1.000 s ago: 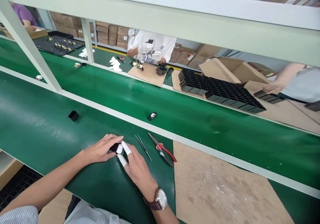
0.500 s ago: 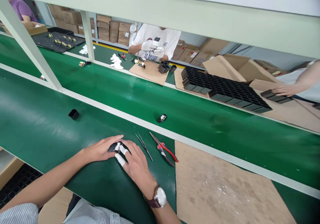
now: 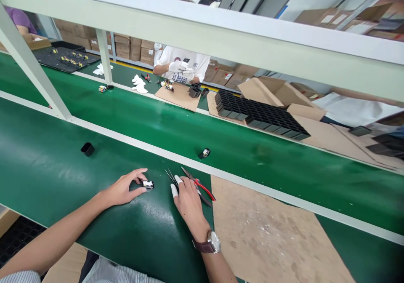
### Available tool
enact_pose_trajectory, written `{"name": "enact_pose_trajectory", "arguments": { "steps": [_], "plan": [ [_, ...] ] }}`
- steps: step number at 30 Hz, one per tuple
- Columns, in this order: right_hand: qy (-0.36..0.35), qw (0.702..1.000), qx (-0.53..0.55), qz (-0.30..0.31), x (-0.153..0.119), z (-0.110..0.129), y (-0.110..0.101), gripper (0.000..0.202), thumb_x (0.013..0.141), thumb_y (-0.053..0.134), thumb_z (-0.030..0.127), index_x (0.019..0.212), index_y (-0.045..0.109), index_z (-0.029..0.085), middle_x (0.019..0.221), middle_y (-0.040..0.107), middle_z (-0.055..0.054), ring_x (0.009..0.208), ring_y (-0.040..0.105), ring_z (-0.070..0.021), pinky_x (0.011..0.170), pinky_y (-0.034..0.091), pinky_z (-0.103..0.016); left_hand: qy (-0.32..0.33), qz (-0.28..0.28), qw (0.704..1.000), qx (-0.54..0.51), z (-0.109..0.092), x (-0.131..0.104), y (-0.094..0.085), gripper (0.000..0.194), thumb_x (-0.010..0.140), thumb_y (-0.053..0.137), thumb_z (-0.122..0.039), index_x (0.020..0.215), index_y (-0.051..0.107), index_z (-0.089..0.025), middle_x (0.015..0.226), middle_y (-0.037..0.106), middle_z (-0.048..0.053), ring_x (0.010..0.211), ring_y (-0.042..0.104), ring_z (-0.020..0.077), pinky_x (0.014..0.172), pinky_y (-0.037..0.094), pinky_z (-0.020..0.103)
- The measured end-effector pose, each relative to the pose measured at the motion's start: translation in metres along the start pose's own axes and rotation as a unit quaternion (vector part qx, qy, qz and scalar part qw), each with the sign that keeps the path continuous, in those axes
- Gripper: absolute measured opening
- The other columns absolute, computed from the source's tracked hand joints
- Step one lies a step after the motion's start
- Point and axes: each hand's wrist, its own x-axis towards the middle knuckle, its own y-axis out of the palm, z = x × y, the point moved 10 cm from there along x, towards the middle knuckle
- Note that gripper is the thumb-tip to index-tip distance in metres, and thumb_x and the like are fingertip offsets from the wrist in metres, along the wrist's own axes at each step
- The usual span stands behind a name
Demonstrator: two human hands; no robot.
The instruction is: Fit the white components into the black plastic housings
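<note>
My left hand curls its fingers and thumb around a small black plastic case, which lies on the green bench with white and metallic parts showing in its open end. To the right, my right hand, with white covers on two fingertips, is closed over the tweezers. Their two points stick out to the upper left, while the rest is hidden under the fingers. Just beyond that hand lie pliers with red and dark handles, partly covered by it.
An empty black case stands on the bench at left. Another filled case lies on the green belt beyond the rail. A cardboard sheet covers the bench at right. Opposite, a gloved person works near rows of black cases.
My right hand has left the small case and moved right onto the tweezers. The left hand stays at the case. The view has shifted slightly, and the person at far right has moved.
</note>
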Motion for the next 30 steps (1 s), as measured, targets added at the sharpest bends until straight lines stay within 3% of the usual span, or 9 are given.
{"name": "enact_pose_trajectory", "arguments": {
  "steps": [4,7,14,17,21,26,30],
  "plan": [
    [-0.045,0.989,0.142,0.024,0.001,0.033,-0.006,0.038,0.106,0.051,0.020,0.143,0.056,0.023,0.130,0.062,-0.015,0.119,0.061,-0.0307,0.101,0.057,-0.052,0.007,0.010,1.000,0.020,-0.006,0.001,0.004,0.051,0.102,0.063,-0.033,0.151,0.048,-0.030,0.127,0.070,0.008,0.107,0.072,0.0214,0.096,0.061,0.039],
    [-0.078,0.975,0.203,0.052,0.002,0.058,-0.001,0.042,0.104,0.055,0.019,0.145,0.055,0.025,0.130,0.062,-0.012,0.120,0.060,-0.0280,0.102,0.058,-0.047,0.064,0.010,0.997,0.041,-0.021,0.002,0.002,0.036,0.105,0.060,-0.031,0.141,0.061,-0.026,0.124,0.072,0.010,0.111,0.071,0.0241,0.097,0.061,0.039],
    [-0.138,0.979,0.145,0.042,0.000,0.074,0.010,0.032,0.100,0.050,0.006,0.122,0.069,0.019,0.122,0.066,-0.014,0.110,0.061,-0.0290,0.094,0.059,-0.046,0.191,-0.041,0.975,0.107,-0.042,-0.004,-0.004,0.032,0.107,0.056,-0.023,0.137,0.067,-0.023,0.123,0.075,0.011,0.113,0.072,0.0255,0.098,0.064,0.041],
    [-0.138,0.977,0.155,0.056,0.001,0.075,0.008,0.030,0.102,0.053,0.011,0.129,0.066,0.019,0.122,0.067,-0.013,0.108,0.062,-0.0280,0.093,0.059,-0.046,0.212,-0.049,0.969,0.117,-0.042,-0.007,-0.002,0.031,0.106,0.058,-0.021,0.136,0.067,-0.022,0.126,0.075,0.011,0.115,0.072,0.0249,0.100,0.063,0.040],
    [-0.083,0.980,0.179,0.033,0.001,0.054,0.000,0.041,0.107,0.054,0.022,0.148,0.052,0.021,0.128,0.067,-0.013,0.116,0.063,-0.0267,0.099,0.057,-0.045,0.125,-0.021,0.988,0.087,-0.021,-0.004,0.001,0.032,0.105,0.061,-0.027,0.137,0.064,-0.024,0.126,0.074,0.009,0.114,0.073,0.0235,0.101,0.062,0.039],
    [0.016,0.999,0.025,-0.011,-0.006,0.005,0.002,0.041,0.108,0.048,0.026,0.146,0.053,0.015,0.118,0.068,-0.018,0.108,0.064,-0.0341,0.091,0.057,-0.056,-0.005,0.012,0.999,0.040,0.003,-0.002,0.007,0.059,0.099,0.070,-0.038,0.152,0.047,-0.031,0.139,0.069,0.007,0.116,0.073,0.0231,0.100,0.062,0.038],
    [-0.008,0.998,0.067,0.001,-0.007,0.010,0.000,0.036,0.105,0.041,0.013,0.137,0.058,0.015,0.107,0.067,-0.013,0.097,0.066,-0.0268,0.085,0.059,-0.044,-0.029,0.009,0.999,0.037,0.004,-0.001,0.010,0.051,0.101,0.066,-0.039,0.150,0.050,-0.030,0.137,0.069,0.007,0.113,0.073,0.0223,0.098,0.061,0.037]
  ]
}}
